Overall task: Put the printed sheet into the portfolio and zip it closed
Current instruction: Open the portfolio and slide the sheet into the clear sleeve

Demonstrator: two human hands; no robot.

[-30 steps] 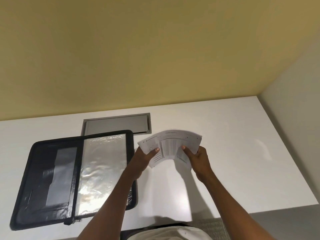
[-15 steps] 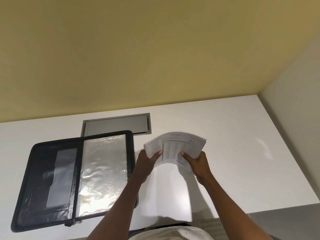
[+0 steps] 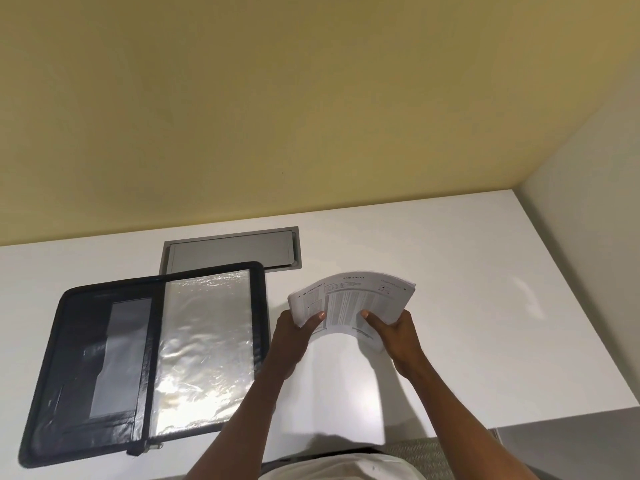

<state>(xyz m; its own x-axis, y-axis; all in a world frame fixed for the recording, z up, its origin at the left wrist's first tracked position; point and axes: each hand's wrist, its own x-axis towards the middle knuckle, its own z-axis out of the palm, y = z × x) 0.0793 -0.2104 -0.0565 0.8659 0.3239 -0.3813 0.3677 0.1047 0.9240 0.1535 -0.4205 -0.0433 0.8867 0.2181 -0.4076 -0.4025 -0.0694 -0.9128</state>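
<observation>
A black zip portfolio (image 3: pixel 86 344) lies open flat on the left of the white desk (image 3: pixel 485 306). Clear shiny plastic sleeves (image 3: pixel 204 348) fill its right half, and a dark pocket panel fills its left half. Just right of it I hold a bowed stack of printed sheets (image 3: pixel 353 299) above the desk. My left hand (image 3: pixel 294 334) grips the stack's left lower edge with the thumb on top. At the right lower edge my right hand (image 3: pixel 394 330) grips it the same way. The stack arches upward between both hands.
A grey metal cable hatch (image 3: pixel 230 252) is set into the desk behind the portfolio, partly covered by its top edge. A yellow wall rises behind the desk and a pale wall closes the right side. The desk's front edge runs near my body.
The stack of sheets and both hands have shifted a little to the right and slightly away from the portfolio. The portfolio has not moved.
</observation>
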